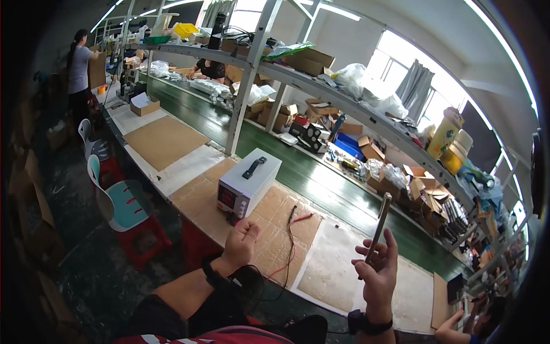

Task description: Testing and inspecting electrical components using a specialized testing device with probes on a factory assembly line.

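A white box-shaped bench power supply [250, 180] with a black top handle and a red-lit display stands on the cardboard-covered bench. Just in front of its knobs and terminals is my left hand [239, 243], fingers curled together; whether anything is inside them is hidden. My right hand [381, 278], raised over the bench to the right, holds a slim, long metallic bar-like object [379, 229] upright and tilted, seen edge-on, between thumb and fingers. Red and black test leads [292, 238] lie on the cardboard between my hands and hang over the near edge.
A green conveyor belt [309, 186] runs behind the bench, with a shelf post [247, 97] at its near side. Cartons and bags crowd the far side. Left are a teal chair [126, 203] and a standing person [79, 69]; another person [481, 318] works at lower right.
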`<control>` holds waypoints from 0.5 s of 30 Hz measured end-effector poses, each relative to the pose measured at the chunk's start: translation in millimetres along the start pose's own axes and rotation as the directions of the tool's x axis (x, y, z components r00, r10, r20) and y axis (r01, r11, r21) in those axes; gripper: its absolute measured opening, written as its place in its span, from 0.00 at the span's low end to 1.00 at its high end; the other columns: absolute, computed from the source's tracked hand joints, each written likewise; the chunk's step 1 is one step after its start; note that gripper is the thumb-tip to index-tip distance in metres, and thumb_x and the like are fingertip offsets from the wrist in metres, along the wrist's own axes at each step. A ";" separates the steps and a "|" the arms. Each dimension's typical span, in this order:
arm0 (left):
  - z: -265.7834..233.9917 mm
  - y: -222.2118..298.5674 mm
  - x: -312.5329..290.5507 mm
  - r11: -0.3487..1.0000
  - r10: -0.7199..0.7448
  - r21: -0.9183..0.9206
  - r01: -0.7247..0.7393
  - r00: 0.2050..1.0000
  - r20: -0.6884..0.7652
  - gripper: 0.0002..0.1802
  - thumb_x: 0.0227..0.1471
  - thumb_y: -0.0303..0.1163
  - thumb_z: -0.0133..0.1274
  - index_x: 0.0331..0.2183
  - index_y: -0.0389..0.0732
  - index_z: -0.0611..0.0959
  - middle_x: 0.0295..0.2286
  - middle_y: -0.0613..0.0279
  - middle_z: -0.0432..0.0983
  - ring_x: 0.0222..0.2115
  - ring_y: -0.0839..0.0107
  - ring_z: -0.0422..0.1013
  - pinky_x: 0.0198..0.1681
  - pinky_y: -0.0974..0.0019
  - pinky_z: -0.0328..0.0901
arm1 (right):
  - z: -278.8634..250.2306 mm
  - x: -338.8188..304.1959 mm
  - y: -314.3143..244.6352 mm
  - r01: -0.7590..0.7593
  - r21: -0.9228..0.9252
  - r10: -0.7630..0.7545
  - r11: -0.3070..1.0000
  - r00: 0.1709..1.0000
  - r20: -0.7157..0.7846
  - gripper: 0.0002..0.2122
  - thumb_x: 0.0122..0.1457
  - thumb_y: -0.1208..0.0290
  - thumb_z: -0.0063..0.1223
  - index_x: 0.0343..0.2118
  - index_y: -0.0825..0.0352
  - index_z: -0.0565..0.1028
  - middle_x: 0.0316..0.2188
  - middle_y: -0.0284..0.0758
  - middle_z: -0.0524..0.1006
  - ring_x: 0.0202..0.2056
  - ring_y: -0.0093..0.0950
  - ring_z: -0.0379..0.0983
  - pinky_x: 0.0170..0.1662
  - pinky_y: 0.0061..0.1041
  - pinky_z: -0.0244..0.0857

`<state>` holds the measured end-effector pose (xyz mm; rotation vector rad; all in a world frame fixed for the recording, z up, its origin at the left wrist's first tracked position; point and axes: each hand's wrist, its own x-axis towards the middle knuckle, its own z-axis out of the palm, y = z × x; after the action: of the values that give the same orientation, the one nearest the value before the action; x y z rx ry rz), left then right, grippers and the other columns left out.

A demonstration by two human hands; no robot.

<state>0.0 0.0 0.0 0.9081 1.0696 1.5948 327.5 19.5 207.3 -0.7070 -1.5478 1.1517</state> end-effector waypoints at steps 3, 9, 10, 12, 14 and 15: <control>-6.5 20.9 -5.3 0.933 0.345 0.182 -0.309 0.913 -0.219 0.23 0.61 0.24 0.51 0.57 0.40 0.67 0.49 0.57 0.66 0.51 0.70 0.67 0.60 0.68 0.62 | 12.6 19.9 -5.7 -0.040 -0.062 0.040 0.997 0.999 0.006 0.44 0.49 0.81 0.61 0.71 0.65 0.53 0.50 0.40 0.73 0.50 0.35 0.76 0.48 0.32 0.77; -110.1 55.7 38.4 0.550 0.816 0.695 -0.464 0.478 -0.326 0.26 0.51 0.18 0.53 0.53 0.36 0.72 0.48 0.52 0.69 0.51 0.59 0.68 0.57 0.58 0.64 | 47.6 88.2 -3.6 0.037 -0.131 -0.030 0.991 0.998 0.055 0.43 0.50 0.79 0.63 0.70 0.68 0.55 0.46 0.40 0.74 0.46 0.30 0.75 0.43 0.26 0.75; -136.2 58.1 47.5 0.569 0.799 0.722 -0.394 0.472 -0.373 0.26 0.50 0.19 0.54 0.53 0.36 0.72 0.49 0.51 0.69 0.52 0.56 0.68 0.59 0.56 0.64 | 54.2 103.5 -7.3 0.071 -0.176 -0.058 0.982 0.995 0.077 0.43 0.50 0.79 0.64 0.69 0.69 0.55 0.45 0.40 0.75 0.44 0.28 0.75 0.41 0.25 0.74; -191.5 62.4 67.1 0.478 0.824 0.835 -0.273 0.469 -0.318 0.26 0.50 0.20 0.56 0.53 0.37 0.73 0.49 0.48 0.69 0.52 0.52 0.68 0.60 0.55 0.63 | 69.6 133.4 -15.3 0.105 -0.218 -0.084 0.970 0.991 0.101 0.42 0.50 0.78 0.65 0.69 0.69 0.55 0.44 0.39 0.75 0.42 0.27 0.75 0.40 0.24 0.73; -229.3 54.5 88.4 0.369 0.843 0.918 -0.146 0.469 -0.265 0.26 0.50 0.22 0.58 0.52 0.37 0.73 0.50 0.46 0.69 0.53 0.48 0.67 0.60 0.53 0.63 | 88.0 170.6 -26.0 0.197 -0.420 -0.158 0.886 0.979 0.128 0.41 0.51 0.74 0.66 0.68 0.72 0.56 0.41 0.39 0.75 0.37 0.25 0.73 0.38 0.22 0.69; -244.1 50.0 99.1 0.320 0.816 0.944 -0.083 0.530 -0.230 0.27 0.51 0.26 0.59 0.53 0.37 0.73 0.52 0.44 0.67 0.55 0.46 0.65 0.62 0.51 0.61 | 97.9 190.8 -31.2 0.198 -0.422 -0.158 0.885 0.979 0.129 0.41 0.51 0.74 0.66 0.68 0.72 0.56 0.41 0.39 0.75 0.37 0.25 0.73 0.38 0.22 0.69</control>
<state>-264.0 36.9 -28.6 1.4574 2.5524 1.9788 182.5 144.4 308.9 -0.7890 -1.9336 0.7125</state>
